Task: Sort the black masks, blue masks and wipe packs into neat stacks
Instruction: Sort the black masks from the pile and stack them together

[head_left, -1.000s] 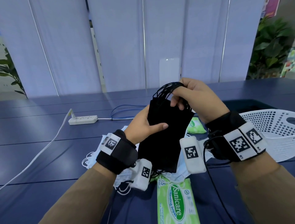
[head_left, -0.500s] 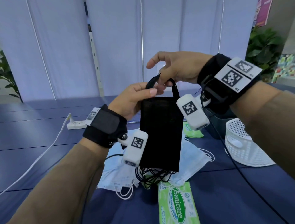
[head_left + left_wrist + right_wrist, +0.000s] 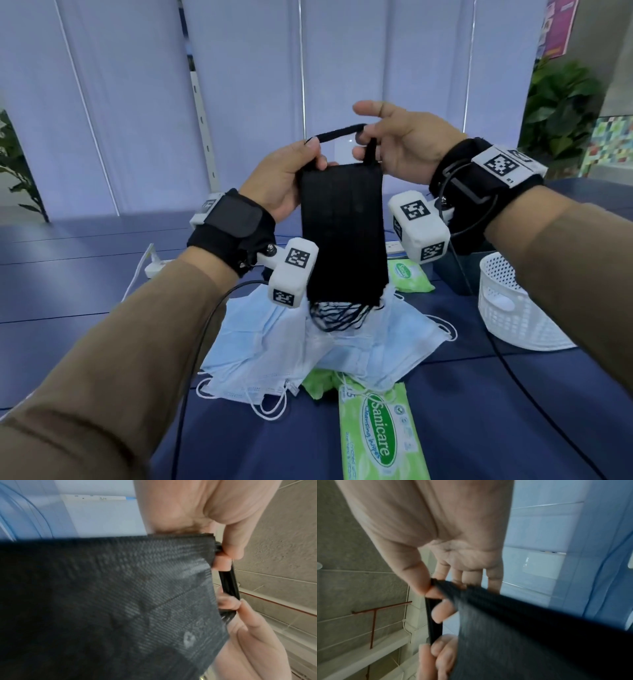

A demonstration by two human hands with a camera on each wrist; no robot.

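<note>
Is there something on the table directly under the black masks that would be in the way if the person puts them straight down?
Yes. The blue masks lie in a loose heap right under the black masks, with a wipe pack just in front.

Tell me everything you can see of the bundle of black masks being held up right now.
The black masks form a flat, pleated bundle of dark woven-looking fabric, hanging upright in the air above the blue masks on the table. The left hand grips the bundle's upper left corner; the right hand pinches the upper ear loops, gathered into a taut band. The lower loops dangle in a loose tangle. Layered edges show several masks; their count cannot be told.
</note>
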